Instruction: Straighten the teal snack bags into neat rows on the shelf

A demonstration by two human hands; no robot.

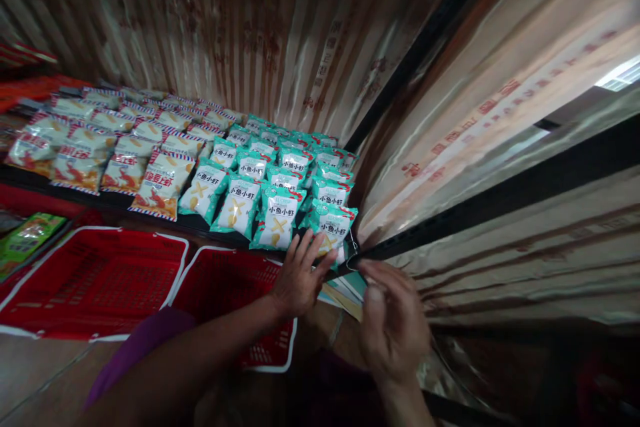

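Observation:
My left hand [299,279] has its fingers spread, the fingertips at the lower edge of the front right teal-and-white snack bag [331,225]. To the right, my right hand [395,323] is closed in a pinch, thumb against curled fingers. A thin, pale wire [352,259] loops out from the shelf corner and meets those fingertips; its end is hidden. More teal bags stand in rows behind and left of my left hand. Left of them are rows of white-and-orange snack bags [159,183] with striped edges.
Two red baskets with white rims, one left [187,250] and one nearer me [295,347], sit below the shelf. A black post [400,90] and a dark bar [500,190] stand by wrapped, printed sheeting [465,127]. Flat cards [345,297] lie under the corner.

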